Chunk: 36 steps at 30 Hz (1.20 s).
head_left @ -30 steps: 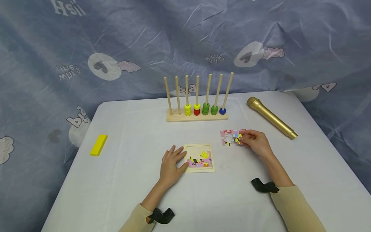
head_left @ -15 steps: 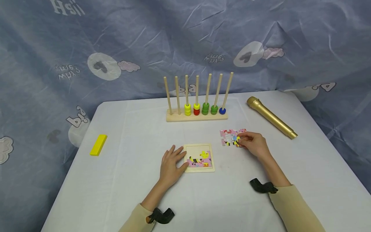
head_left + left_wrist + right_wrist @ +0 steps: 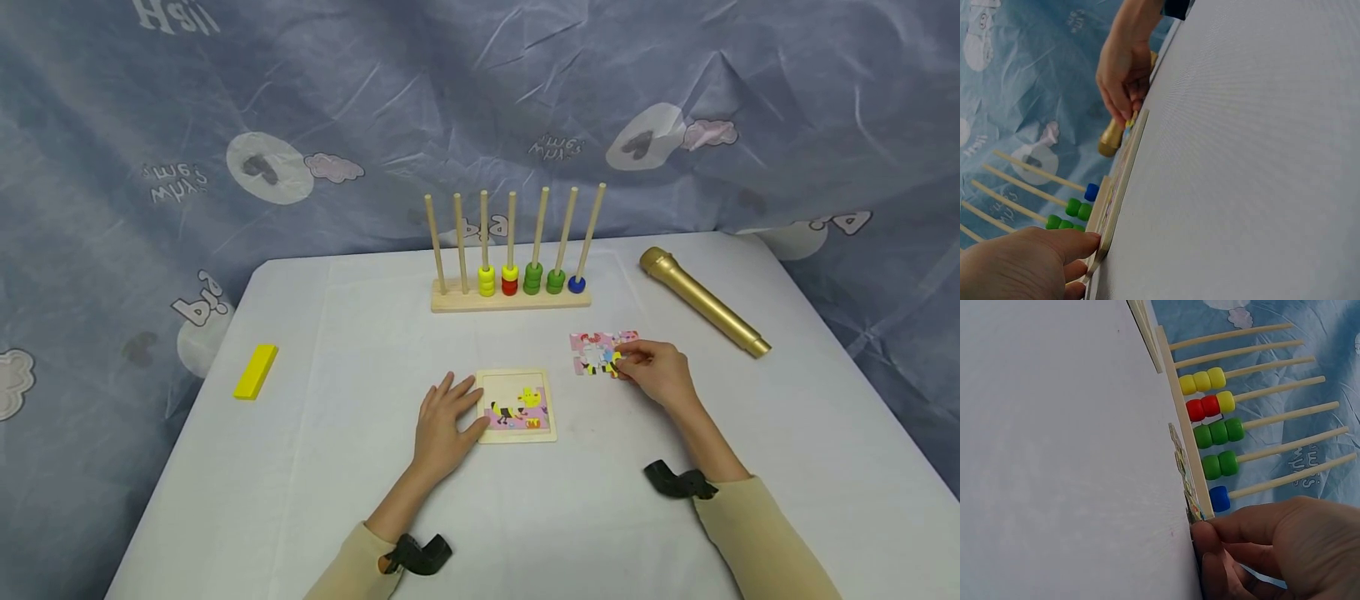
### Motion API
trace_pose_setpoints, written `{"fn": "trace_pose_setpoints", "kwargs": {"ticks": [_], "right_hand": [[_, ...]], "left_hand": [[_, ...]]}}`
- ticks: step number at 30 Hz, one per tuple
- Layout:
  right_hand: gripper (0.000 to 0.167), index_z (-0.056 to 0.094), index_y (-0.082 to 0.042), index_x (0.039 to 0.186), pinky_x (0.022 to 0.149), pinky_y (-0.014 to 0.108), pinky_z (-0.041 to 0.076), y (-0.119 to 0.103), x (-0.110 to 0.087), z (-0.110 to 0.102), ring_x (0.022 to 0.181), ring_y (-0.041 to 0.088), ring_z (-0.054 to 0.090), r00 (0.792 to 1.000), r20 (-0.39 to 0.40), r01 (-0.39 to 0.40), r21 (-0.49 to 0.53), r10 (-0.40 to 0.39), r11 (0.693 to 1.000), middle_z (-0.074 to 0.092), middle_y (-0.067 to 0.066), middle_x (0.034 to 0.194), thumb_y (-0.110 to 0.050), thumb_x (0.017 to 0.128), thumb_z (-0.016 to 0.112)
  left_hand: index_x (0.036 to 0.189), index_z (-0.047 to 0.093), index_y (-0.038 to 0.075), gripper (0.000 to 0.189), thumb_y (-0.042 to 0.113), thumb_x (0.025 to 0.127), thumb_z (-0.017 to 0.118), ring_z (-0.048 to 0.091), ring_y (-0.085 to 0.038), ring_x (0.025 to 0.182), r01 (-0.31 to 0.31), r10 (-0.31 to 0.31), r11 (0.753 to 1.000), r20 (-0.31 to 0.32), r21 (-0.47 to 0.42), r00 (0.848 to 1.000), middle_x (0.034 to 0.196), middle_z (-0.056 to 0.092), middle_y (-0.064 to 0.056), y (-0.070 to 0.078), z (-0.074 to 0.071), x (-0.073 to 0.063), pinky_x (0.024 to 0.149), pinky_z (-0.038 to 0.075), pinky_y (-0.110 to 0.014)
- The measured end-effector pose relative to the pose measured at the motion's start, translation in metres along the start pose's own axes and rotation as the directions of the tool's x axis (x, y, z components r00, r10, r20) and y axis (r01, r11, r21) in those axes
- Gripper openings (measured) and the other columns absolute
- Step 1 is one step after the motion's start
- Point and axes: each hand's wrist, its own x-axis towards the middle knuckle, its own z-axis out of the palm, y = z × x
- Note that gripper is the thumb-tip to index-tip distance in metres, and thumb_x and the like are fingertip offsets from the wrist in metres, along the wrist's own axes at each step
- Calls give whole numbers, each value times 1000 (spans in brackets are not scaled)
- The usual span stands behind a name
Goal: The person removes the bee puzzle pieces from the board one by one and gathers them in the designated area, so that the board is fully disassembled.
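Fingers of left hand (image 3: 444,429) are resting loosely at left edge of tray (image 3: 501,388), likely steadying it; right hand (image 3: 662,371) is pinching puzzle piece (image 3: 616,358), thinness probably dictating grip.

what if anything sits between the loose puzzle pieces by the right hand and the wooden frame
Nothing visible: only white table surface shows between the loose puzzle pieces at the right hand and the wooden frame. The left hand touches the frame's left edge, away from that gap.
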Motion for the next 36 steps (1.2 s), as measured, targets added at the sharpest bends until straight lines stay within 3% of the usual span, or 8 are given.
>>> {"fn": "trace_pose_setpoints", "kwargs": {"ticks": [12, 18, 21, 27, 32, 36], "right_hand": [[22, 71, 3, 103, 53, 18, 49, -1, 0, 0, 56, 1, 61, 1000, 8, -12, 28, 12, 1000, 71, 9, 77, -9, 85, 71], [21, 70, 4, 104, 53, 17, 51, -2, 0, 0, 57, -2, 62, 999, -32, -40, 93, 43, 995, 71, 13, 80, -9, 87, 69], [24, 69, 4, 108, 54, 18, 52, -2, 1, -1, 60, -1, 63, 996, -35, -80, 182, 88, 980, 69, 5, 78, -10, 89, 67], [32, 64, 2, 120, 57, 18, 53, -7, 2, -4, 65, 2, 63, 984, -19, -161, 363, 180, 918, 60, -16, 77, -14, 92, 65], [37, 60, 3, 125, 58, 18, 51, -15, 0, -4, 70, 2, 61, 988, -28, -126, 401, 149, 907, 58, -16, 83, -16, 93, 64], [38, 60, 3, 125, 60, 19, 51, -26, -6, -2, 72, 2, 58, 998, -13, -53, 366, 62, 929, 58, -13, 88, -17, 93, 65]], "left_hand": [[122, 68, 5, 44, 23, 83, 76, 36, -37, 143, 20, -20, 1000, 9, -5, 1000, 140, 57, -10, -1, 0, 0, 116, 21, -59], [122, 68, 5, 44, 23, 83, 75, 36, -37, 143, 17, -17, 1000, 5, -4, 1000, 140, 58, -10, -1, 0, 0, 117, 21, -59], [122, 68, 4, 44, 23, 83, 76, 36, -38, 143, 19, -19, 1000, 6, -8, 1000, 140, 58, -10, -1, 0, 0, 116, 21, -60], [123, 68, 5, 45, 23, 83, 76, 36, -38, 143, 14, -14, 1000, 7, -2, 1000, 140, 57, -10, 0, 0, 1, 116, 21, -60], [124, 67, 4, 45, 22, 83, 76, 35, -37, 144, 17, -17, 1000, 5, -11, 1000, 141, 57, -10, 0, 0, 1, 117, 20, -59], [124, 67, 4, 45, 22, 83, 76, 34, -37, 144, 16, -16, 1000, 4, -16, 1000, 141, 57, -10, 0, 1, 0, 117, 20, -59]]}}
